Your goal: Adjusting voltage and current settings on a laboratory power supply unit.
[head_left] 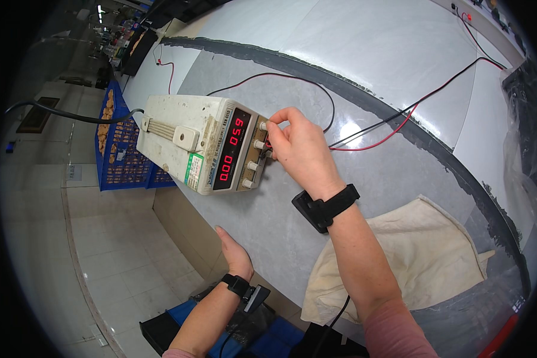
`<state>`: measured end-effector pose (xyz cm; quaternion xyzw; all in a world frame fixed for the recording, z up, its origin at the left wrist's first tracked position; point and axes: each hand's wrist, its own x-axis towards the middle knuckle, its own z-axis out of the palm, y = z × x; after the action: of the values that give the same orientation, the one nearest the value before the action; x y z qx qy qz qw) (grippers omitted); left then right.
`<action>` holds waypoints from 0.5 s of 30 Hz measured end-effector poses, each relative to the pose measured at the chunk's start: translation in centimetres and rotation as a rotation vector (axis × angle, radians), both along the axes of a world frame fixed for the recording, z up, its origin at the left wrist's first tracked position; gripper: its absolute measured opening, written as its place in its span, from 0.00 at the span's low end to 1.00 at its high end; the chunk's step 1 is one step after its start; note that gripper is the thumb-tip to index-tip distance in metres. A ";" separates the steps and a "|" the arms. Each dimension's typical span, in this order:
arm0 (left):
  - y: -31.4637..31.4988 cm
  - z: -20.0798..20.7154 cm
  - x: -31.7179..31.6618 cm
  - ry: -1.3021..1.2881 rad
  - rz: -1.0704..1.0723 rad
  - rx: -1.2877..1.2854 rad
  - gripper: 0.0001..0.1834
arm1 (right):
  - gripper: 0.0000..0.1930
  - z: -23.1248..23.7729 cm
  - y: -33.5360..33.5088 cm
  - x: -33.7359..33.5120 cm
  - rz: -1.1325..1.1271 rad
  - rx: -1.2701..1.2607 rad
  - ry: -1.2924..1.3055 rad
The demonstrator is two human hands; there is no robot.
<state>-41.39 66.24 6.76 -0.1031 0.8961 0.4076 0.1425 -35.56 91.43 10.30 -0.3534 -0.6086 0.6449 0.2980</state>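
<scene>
A beige bench power supply (179, 128) lies on the grey table, its front panel with a lit red digital display (231, 148) facing right. A column of pale knobs (252, 166) runs down that panel. The thumb and forefinger of my right hand (304, 149) are closed on the far knob (264, 126); the contact is partly covered by the fingers. Beside the table's near-left edge, my left hand (235, 256) is held with its fingers stretched out and nothing in it. A black wrist strap with a small device sits on each wrist.
Red and black leads (376, 138) cross the table to the right. A cream cloth (423, 250) lies under my right forearm. Blue crates (122, 158) with tan pieces stand beyond the table's left edge. Clear plastic sheeting (522, 137) hangs at the right.
</scene>
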 end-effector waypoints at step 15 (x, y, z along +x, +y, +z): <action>-1.3 -1.4 -0.5 -0.012 0.012 0.054 0.49 | 0.11 -0.4 -0.3 -0.1 -0.011 -0.005 0.001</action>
<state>-41.89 64.96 5.39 -0.1071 0.8833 0.4317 0.1483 -35.64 91.12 9.91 -0.3570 -0.6048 0.6452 0.3008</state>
